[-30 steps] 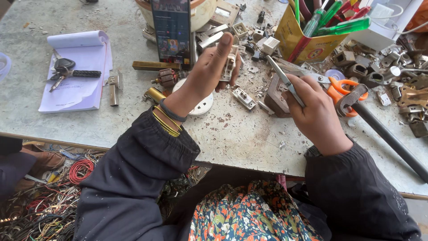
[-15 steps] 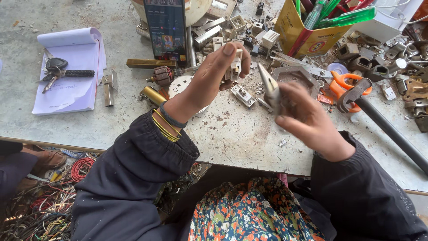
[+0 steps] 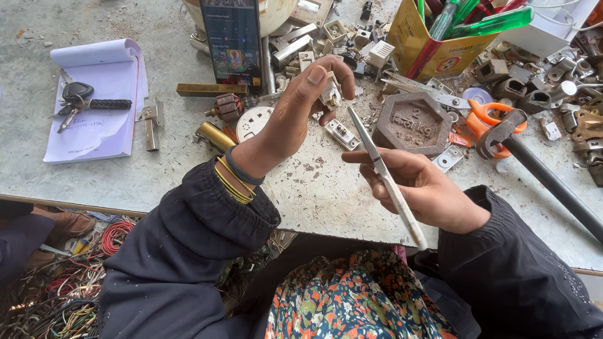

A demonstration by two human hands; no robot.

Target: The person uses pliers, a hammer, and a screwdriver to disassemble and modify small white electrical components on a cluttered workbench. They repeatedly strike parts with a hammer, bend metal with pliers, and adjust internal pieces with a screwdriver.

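Items lying on the tabletop (image 3: 157, 176): notepad (image 3: 94, 119) bearing keys (image 3: 78, 100) near the left edge; phone (image 3: 232, 41) leaning at the far edge; hexagonal iron weight (image 3: 411, 122) sitting centrally; yellow tool box (image 3: 433, 44), orange scissors (image 3: 487, 116) and hammer (image 3: 540, 172) resting rightward.

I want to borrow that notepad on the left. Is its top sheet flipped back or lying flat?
Flipped back: the notepad's top sheet curls over in a roll along its far edge, with keys resting on the open page.

Right hand (image 3: 421, 188) lower, tool (image 3: 386, 179) off part (image 3: 330, 94).
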